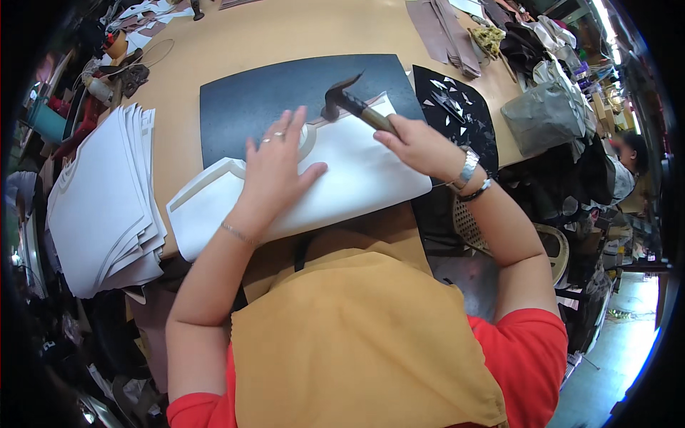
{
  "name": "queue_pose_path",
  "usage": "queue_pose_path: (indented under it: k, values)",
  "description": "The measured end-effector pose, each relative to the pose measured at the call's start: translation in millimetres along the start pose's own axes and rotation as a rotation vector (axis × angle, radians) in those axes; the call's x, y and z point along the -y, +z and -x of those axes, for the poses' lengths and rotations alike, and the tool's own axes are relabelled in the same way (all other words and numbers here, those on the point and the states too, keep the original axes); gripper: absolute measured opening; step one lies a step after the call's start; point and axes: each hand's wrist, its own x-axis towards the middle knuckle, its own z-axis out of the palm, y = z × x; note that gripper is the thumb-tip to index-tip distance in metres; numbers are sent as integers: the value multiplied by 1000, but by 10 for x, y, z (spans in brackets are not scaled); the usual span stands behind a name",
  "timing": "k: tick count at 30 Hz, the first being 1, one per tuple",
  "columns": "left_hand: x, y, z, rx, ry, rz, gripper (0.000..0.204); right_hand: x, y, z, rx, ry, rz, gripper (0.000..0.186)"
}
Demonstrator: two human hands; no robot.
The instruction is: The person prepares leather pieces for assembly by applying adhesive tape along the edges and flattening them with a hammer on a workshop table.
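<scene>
A white shaped sheet (364,167), with a folded pale edge strip, lies across a dark board (250,100). My left hand (282,160) rests on the white sheet with its fingers apart, the fingertips by the curved cut-out. My right hand (421,146) grips the wooden handle of a hammer (342,100), whose dark curved head is just over the brownish strip at the sheet's top edge.
A stack of white pieces (100,200) lies left. A black mat (471,121) with scraps and scissors is right, near brown strips (442,36) and a grey bag (542,114). Clutter lines the table (300,32). A person (626,155) is at the far right.
</scene>
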Motion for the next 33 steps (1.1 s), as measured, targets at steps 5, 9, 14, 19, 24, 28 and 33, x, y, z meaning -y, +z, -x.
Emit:
queue_pose_path:
  k: [5, 9, 14, 19, 24, 28, 33]
  values:
    - [59, 64, 266, -66, -269, -128, 99, 23, 165, -33, -62, -88, -126, 40]
    - [132, 155, 314, -64, -246, -195, 102, 206, -84, -115, 54, -70, 43, 37]
    - [104, 155, 303, -81, -215, -212, 96, 174, 173, -74, -98, -186, -203, 41]
    - [138, 106, 243, -65, -159, -151, 79, 162, -134, -36, 41, -16, -21, 45]
    - [369, 150, -212, -142, 101, -28, 60, -131, 42, -71, -179, -74, -110, 44]
    - [344, 114, -312, -124, 195, -4, 48, -258, 161, -10, -98, 67, -77, 43]
    - [70, 7, -378, 5, -36, -54, 38, -370, 265, 22, -147, 36, -52, 41]
